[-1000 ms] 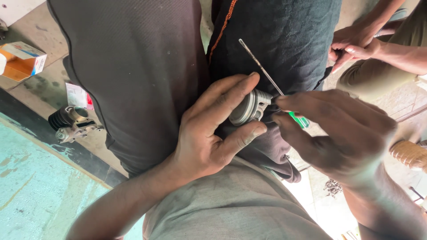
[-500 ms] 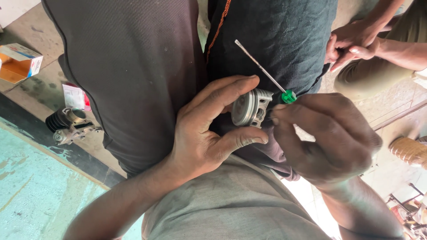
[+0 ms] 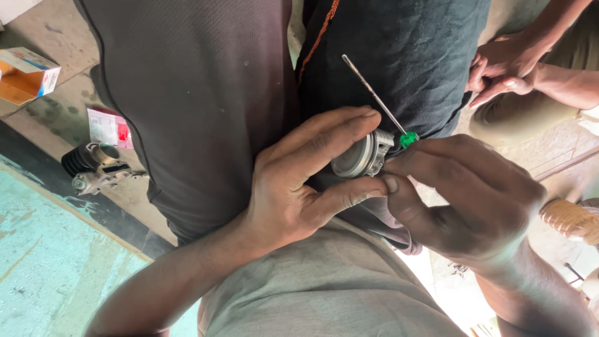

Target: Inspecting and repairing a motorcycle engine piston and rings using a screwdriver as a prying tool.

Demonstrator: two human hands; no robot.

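- Left hand [image 3: 293,193] cradling a round metal part [image 3: 359,156] over the lap — grip pressed around it, fingers arching over the top, thumb pushing in from below.
- Right hand [image 3: 474,200] pinching a thin screwdriver [image 3: 380,103] at its green handle, fingertips meeting the left thumb just beside the metal part.
- Screwdriver shaft slanting up and to the left, away from the part, bare steel tip pointing at the dark fabric above.
- Metal part sitting between both hands, touching the green handle end; ribbed rim and smooth round face showing, the rest hidden by fingers.
- Dark trousers [image 3: 199,93] filling the upper middle, grey shirt [image 3: 312,287] spreading below the wrists.
- Lying on the floor at left: a finned engine cylinder [image 3: 93,165], a small red and white packet [image 3: 109,126] just beside it, an orange and white box [image 3: 25,75] further up.
- Another person's hands [image 3: 499,65] clasping together at upper right — well apart from the work.
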